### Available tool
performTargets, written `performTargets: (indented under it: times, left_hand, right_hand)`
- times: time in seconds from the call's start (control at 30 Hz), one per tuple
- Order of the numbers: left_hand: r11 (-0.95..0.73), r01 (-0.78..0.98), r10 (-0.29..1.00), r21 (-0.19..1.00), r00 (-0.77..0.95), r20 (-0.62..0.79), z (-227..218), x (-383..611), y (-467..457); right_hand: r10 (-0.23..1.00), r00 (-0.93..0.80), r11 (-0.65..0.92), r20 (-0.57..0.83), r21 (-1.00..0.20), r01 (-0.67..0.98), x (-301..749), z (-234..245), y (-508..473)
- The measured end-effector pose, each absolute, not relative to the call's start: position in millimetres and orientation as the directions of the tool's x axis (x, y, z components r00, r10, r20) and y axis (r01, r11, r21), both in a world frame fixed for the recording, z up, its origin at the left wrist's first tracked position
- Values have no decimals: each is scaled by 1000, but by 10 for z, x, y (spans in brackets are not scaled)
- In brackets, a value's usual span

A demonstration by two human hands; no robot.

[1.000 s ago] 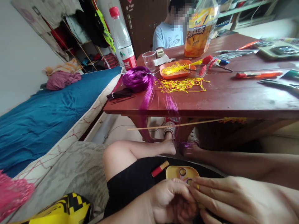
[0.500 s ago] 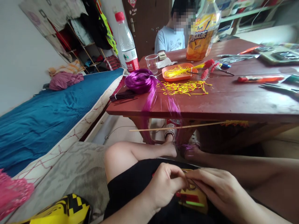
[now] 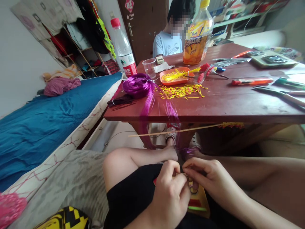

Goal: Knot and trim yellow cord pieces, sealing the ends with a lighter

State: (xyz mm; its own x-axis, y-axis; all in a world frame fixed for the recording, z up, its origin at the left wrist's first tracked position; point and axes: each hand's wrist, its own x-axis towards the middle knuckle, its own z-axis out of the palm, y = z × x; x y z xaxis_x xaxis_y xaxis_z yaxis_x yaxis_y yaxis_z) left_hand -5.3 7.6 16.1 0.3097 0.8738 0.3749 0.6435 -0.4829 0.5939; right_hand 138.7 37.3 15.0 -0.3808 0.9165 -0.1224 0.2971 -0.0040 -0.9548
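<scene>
My left hand and my right hand meet fingertip to fingertip over my lap, both pinched on a small thin piece that I cannot make out. Under them a small yellow tray lies on my black shorts, holding a red stick, a green stick and a small ring. Purple thread is coiled on the red table ahead, with strands hanging over its edge toward my hands. Yellow red-tipped stamens lie beside an orange tray.
A thin stick runs along under the table's edge. On the table stand a water bottle, an orange drink bottle and a plastic cup; an orange knife lies there. A person sits opposite. A blue bed is left.
Both hands have risen from low in my lap and drawn forward, uncovering more of the yellow tray. Their fingertips now pinch together higher up, near my knee.
</scene>
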Motion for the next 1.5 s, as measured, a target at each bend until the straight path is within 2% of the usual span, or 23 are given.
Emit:
performTargets:
  times: [0.1,0.2,0.37,0.43,0.47,0.5,0.53,0.57,0.6,0.63,0.7,0.8,0.87,0.93,1.0,1.07,1.13,1.2,1.23,1.3,1.37,1.43,1.5]
  left_hand:
    - [-687,635,702,353,455,548,152,-92,99]
    - [-828,522,534,205,622,573,190,-152,156]
    - [-868,467,480,165,708,518,217,-200,256]
    - [-828,488,556,276,654,513,217,-178,293]
    - [-764,510,646,396,589,487,221,-161,311]
    - [-650,523,758,552,500,419,226,-141,329]
    - [-480,500,866,721,401,298,234,-122,348]
    - [-246,420,947,873,298,123,241,-104,364]
    - [15,291,971,957,223,-83,245,-88,378]
    - [249,140,942,958,194,-273,244,-75,389]
    - [542,-95,829,835,225,-512,225,-55,397]
    - [661,-192,747,726,268,-609,175,-34,382]
    - [683,-235,729,691,279,-625,157,-25,366]
    - [687,-262,726,678,292,-623,166,-24,352]
    - [638,-227,766,736,290,-574,200,-33,342]
    - [489,-105,851,866,274,-447,248,-48,334]
    - [263,76,925,962,262,-274,297,-62,321]
    - [78,233,958,969,253,-138,336,-68,298]
    - [17,293,965,956,247,-93,349,-68,284]
    - [-67,373,969,925,245,-29,361,-63,253]
    - [-131,410,968,903,251,27,358,-55,230]
    - [-137,386,970,913,241,43,348,-47,222]
    - [2,225,973,974,223,-53,336,-36,233]
  right_hand:
    - [900,-381,-141,-211,-969,204,1354,159,401]
    - [864,-409,-262,-295,-956,136,1316,153,443]
    - [842,-442,-274,-309,-951,144,1278,135,509]
    - [855,-420,-256,-305,-952,170,1300,177,510]
    - [878,-403,-177,-259,-957,229,1323,206,504]
    - [899,-411,-19,-153,-950,312,1352,235,495]
    - [888,-461,212,6,-892,398,1387,259,484]
    - [814,-550,480,189,-752,452,1426,274,472]
    - [675,-653,711,344,-540,451,1466,279,461]
    - [511,-739,857,439,-322,402,1505,273,451]
    - [295,-810,949,507,-53,312,1571,243,434]
    - [233,-821,951,522,53,303,1626,210,420]
    - [238,-807,951,540,39,307,1637,216,418]
    - [271,-788,952,553,-30,306,1635,233,424]
    - [358,-770,933,527,-165,321,1622,241,433]
    - [502,-728,861,467,-351,369,1597,234,440]
    - [684,-643,688,343,-595,414,1564,222,441]
    - [815,-562,416,139,-817,400,1530,224,440]
    - [843,-537,276,35,-885,375,1516,231,441]
    - [853,-512,79,-99,-946,315,1493,253,447]
    - [864,-488,18,-127,-959,282,1482,274,458]
    - [872,-481,68,-94,-949,309,1483,284,467]
    - [864,-503,231,29,-910,345,1494,284,472]
